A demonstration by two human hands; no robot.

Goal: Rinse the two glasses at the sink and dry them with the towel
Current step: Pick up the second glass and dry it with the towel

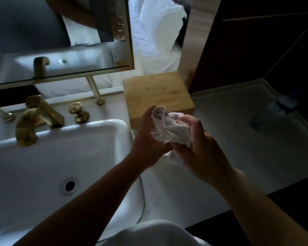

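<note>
Both hands work just right of the white sink (78, 139), in front of a wooden box. My left hand (148, 137) curls around a clear glass (157, 134), of which only a few glints show. A white towel (169, 128) is wrapped over the glass and stuffed into its mouth. My right hand (199, 144) grips the towel from the right, a corner hanging below the fingers. A faint round transparent shape (258, 123) stands on the counter at the right; it may be the second glass, but the dim light hides it.
A brass faucet (34, 119) and brass knob (79, 112) stand behind the basin. A wooden box (155, 93) sits at the back of the white counter (238, 148). A brass-framed mirror (60, 41) stands behind the faucet. A bluish object (283, 103) lies far right.
</note>
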